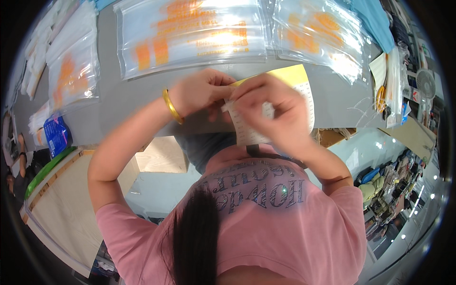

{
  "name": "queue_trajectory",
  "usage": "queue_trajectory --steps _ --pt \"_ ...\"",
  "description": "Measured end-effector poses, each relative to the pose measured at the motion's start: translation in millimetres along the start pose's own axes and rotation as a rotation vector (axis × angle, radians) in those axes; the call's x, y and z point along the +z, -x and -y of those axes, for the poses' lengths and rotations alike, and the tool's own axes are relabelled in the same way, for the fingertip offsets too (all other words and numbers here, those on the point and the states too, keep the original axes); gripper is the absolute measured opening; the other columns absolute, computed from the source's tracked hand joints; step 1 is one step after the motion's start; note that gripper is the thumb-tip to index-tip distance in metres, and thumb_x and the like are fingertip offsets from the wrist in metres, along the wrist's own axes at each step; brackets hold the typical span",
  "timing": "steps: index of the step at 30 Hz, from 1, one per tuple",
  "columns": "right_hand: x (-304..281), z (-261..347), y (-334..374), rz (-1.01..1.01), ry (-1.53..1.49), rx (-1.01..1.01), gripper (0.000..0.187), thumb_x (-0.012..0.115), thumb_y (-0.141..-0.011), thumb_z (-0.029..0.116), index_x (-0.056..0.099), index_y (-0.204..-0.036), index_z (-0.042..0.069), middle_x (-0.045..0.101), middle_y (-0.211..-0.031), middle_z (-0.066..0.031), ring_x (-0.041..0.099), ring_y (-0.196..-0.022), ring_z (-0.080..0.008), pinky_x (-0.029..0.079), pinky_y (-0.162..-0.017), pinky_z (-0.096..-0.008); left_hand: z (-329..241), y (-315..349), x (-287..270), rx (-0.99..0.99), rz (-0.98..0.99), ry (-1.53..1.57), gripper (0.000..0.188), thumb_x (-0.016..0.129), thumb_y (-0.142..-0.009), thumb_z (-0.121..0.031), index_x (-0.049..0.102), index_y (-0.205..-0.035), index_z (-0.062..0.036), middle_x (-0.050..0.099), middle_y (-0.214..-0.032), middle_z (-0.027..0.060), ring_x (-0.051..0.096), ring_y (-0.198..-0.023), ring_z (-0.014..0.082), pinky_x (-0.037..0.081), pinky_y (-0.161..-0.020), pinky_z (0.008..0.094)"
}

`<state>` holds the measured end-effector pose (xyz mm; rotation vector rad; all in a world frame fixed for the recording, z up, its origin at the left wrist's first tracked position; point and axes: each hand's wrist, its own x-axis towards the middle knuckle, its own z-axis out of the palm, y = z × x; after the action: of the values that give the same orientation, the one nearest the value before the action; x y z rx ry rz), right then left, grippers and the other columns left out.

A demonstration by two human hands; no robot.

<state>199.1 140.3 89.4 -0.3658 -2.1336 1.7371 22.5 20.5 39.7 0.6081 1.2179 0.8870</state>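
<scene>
A sheet of small labels (304,102), white with rows of tiny print and a yellow top band, tilts over the table's near edge. My left hand (202,95), with a gold bangle (172,106) on its wrist, pinches the sheet at its left edge. In front of the sheet, my right hand (275,102) is slightly blurred. Its thumb and forefinger close together beside the left fingertips; what they hold is too small to make out. A small white bit (225,109) shows just below the fingertips.
Clear plastic bags with orange print lie in stacks at the back middle (190,33), back right (323,38) and left (71,71) of the grey table (118,109). Orange-handled scissors (380,98) lie at the right end. A blue packet (57,134) sits at the left edge.
</scene>
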Motion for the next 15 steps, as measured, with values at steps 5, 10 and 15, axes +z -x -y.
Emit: queue_trajectory --steps 5,10,15 --pt "-53.1 -21.5 -37.6 -0.258 -0.113 0.352 0.016 0.079 -0.090 0.011 0.078 -0.101 -0.001 0.075 -0.105 -0.0050 0.067 -0.091 -0.0102 0.052 -0.082 -0.0243 6.3 -9.4 6.1 0.693 -0.517 -1.248 0.018 0.065 -0.095 -0.015 0.063 -0.087 0.0006 0.067 -0.130 0.0135 0.061 -0.122 0.0364 0.049 -0.103 0.0491" --pt "-49.8 -84.7 -57.0 -0.308 0.069 0.289 0.018 0.083 -0.087 0.015 0.079 -0.093 -0.002 0.075 -0.102 -0.0060 0.067 -0.096 -0.0124 0.051 -0.088 -0.0274 26.6 -24.1 2.4 0.747 -0.489 -1.430 0.014 0.066 -0.091 -0.013 0.064 -0.086 0.0001 0.059 -0.147 0.0142 0.049 -0.141 0.0392 0.037 -0.120 0.0558" --pt "-42.2 -102.9 -60.1 -0.295 0.147 0.146 0.015 0.084 -0.084 0.015 0.079 -0.086 0.001 0.076 -0.104 -0.0075 0.064 -0.103 -0.0182 0.051 -0.089 -0.0312 38.4 -26.7 3.6 0.757 -0.517 -1.427 0.013 0.066 -0.092 -0.013 0.064 -0.086 -0.0008 0.058 -0.147 0.0120 0.047 -0.143 0.0379 0.035 -0.121 0.0562"
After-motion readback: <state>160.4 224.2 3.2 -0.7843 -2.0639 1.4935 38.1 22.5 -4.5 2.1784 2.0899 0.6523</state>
